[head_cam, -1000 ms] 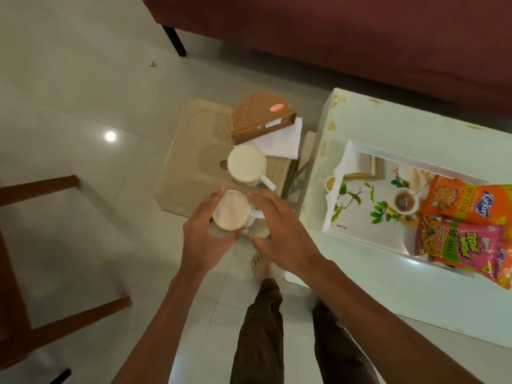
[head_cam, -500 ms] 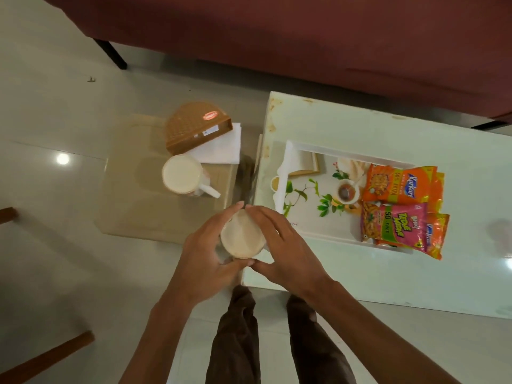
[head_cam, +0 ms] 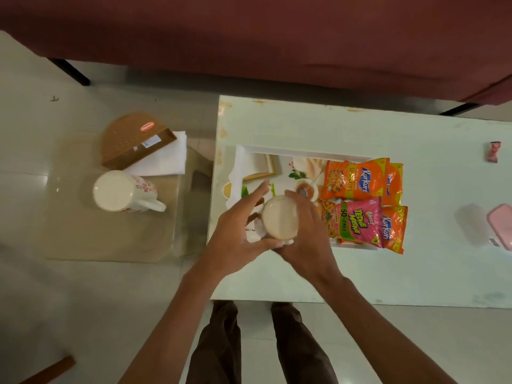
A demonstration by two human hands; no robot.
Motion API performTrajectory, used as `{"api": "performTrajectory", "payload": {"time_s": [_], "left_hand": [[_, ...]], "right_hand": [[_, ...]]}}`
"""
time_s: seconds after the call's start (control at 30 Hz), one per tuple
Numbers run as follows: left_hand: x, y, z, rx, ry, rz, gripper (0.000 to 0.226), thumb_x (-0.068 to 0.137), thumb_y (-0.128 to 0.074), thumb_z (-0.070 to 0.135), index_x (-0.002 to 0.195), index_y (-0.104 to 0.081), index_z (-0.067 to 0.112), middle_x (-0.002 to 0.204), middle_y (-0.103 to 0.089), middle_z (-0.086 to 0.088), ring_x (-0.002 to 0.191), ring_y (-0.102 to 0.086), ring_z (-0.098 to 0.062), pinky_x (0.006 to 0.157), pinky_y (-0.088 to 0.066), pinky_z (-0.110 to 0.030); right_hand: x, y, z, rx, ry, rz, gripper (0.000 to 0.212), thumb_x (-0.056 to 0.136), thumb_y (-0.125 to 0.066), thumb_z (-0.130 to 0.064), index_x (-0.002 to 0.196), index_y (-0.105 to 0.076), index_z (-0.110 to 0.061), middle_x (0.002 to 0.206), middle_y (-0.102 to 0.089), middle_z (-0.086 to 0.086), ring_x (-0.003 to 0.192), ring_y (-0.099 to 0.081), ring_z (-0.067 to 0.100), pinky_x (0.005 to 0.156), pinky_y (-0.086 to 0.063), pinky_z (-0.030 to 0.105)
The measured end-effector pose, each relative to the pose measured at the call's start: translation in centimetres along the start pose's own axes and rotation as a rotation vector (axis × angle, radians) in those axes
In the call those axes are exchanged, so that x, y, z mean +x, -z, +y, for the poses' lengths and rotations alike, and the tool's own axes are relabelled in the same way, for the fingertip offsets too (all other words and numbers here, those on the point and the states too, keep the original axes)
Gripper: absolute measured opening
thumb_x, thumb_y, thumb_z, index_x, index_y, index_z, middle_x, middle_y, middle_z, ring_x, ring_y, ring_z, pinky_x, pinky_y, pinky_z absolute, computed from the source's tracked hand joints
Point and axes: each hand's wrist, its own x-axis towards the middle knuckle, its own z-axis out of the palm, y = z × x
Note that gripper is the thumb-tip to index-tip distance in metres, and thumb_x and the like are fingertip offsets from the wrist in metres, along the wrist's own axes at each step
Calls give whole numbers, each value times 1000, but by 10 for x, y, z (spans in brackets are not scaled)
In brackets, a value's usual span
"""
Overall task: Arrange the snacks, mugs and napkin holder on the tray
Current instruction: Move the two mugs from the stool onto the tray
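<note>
Both hands hold a white mug (head_cam: pixel 279 217) over the left part of the white printed tray (head_cam: pixel 277 153) on the table. My left hand (head_cam: pixel 235 231) cups the mug's left side with fingers spread; my right hand (head_cam: pixel 307 231) wraps its right side. Orange and pink snack packets (head_cam: pixel 360 200) lie on the tray's right half. A second white mug (head_cam: pixel 122 191) with red print stands on the low stool (head_cam: pixel 110 239) at the left, beside the brown napkin holder (head_cam: pixel 133 139) lying on white napkins (head_cam: pixel 166 159).
The white table (head_cam: pixel 360 273) has a small red object (head_cam: pixel 493 152) and a pink case (head_cam: pixel 501 228) at its right end. A dark red sofa (head_cam: pixel 277 37) runs along the back. My legs (head_cam: pixel 260 345) stand at the table's front edge.
Both hands carried the mug to the right, from the stool across the table's edge to above the tray. The view swung right with them.
</note>
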Motion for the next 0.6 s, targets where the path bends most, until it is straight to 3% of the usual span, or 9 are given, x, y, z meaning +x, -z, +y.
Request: {"api": "performTrajectory", "payload": {"time_s": [0.1,0.23,0.3,0.43,0.53,0.6], "left_hand": [[24,-15,5,-131,75,53,96,68,-88,40,150,-41,30,144,-54,14,131,-49,3,105,-48,-20],[58,-22,3,-114,135,56,87,72,-87,35,147,-45,32,143,-55,8,131,-52,-7,102,-53,-31],[74,-22,1,-88,176,25,88,71,-89,33,147,-45,32,143,-56,6,131,-52,-11,98,-54,-27],[93,-30,-5,-131,213,21,81,71,-90,26,142,-51,25,133,-60,7,121,-59,-8,85,-51,-8],[98,-41,-9,-148,212,142,65,76,-86,17,134,-55,15,122,-62,3,117,-62,-14,84,-53,-10],[101,-47,-10,-148,205,199,57,78,-84,13,128,-57,9,119,-63,1,119,-61,-18,89,-54,-17]], "right_hand": [[25,19,17,20,10,35,93,63,-87,-37,140,-40,-15,129,-45,-6,111,-36,-7,88,-25,-8],[69,45,36,-73,124,-153,94,62,-89,-27,140,-41,-10,139,-49,5,122,-45,15,93,-33,5],[90,54,43,-151,199,-296,96,60,-89,-24,141,-39,-12,139,-47,5,122,-45,16,92,-40,20],[119,58,54,-336,297,-448,97,59,-88,-21,142,-37,-17,140,-46,3,122,-44,20,91,-42,27],[130,58,62,-422,363,-473,92,64,-86,-21,142,-39,-18,140,-47,2,123,-42,25,91,-49,41],[135,57,66,-439,377,-493,89,65,-85,-21,141,-38,-20,138,-47,1,121,-43,24,89,-50,42]]}}
